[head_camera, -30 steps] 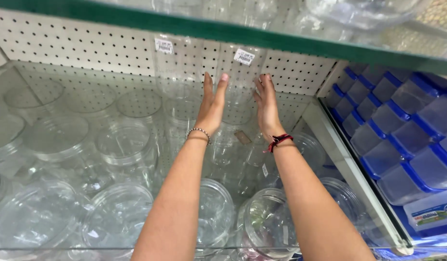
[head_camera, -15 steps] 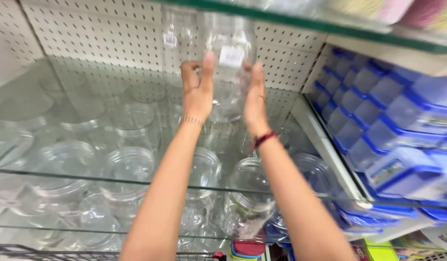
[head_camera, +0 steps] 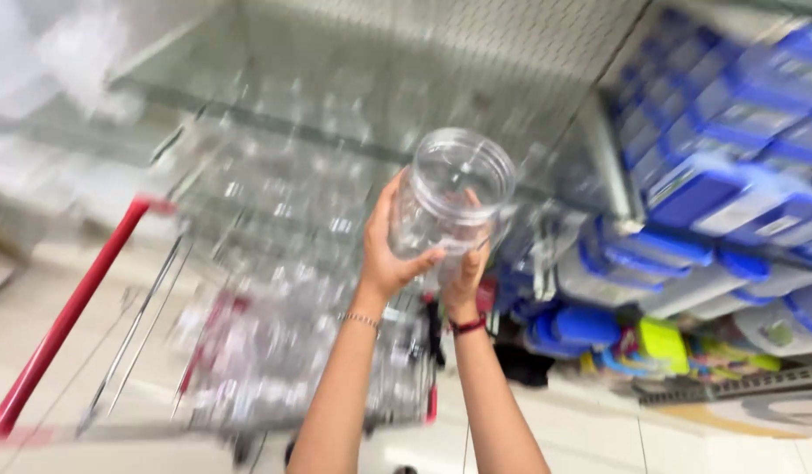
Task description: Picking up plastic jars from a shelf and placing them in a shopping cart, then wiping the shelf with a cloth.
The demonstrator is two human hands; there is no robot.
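Above a wire shopping cart (head_camera: pixel 274 351) with a red handle (head_camera: pixel 68 320), both hands hold one clear plastic jar (head_camera: pixel 450 197) up in front of the glass shelves (head_camera: pixel 336 105), its open mouth tilted toward the camera. Left hand (head_camera: pixel 386 254), with a thin bracelet at the wrist, wraps the jar's left side with fingers curled under it, while the right hand (head_camera: pixel 465 268), with a dark red wristband, presses against the jar's lower right side. Blue-lidded storage boxes (head_camera: pixel 730 149) fill the shelves to the right, well apart from the jar.
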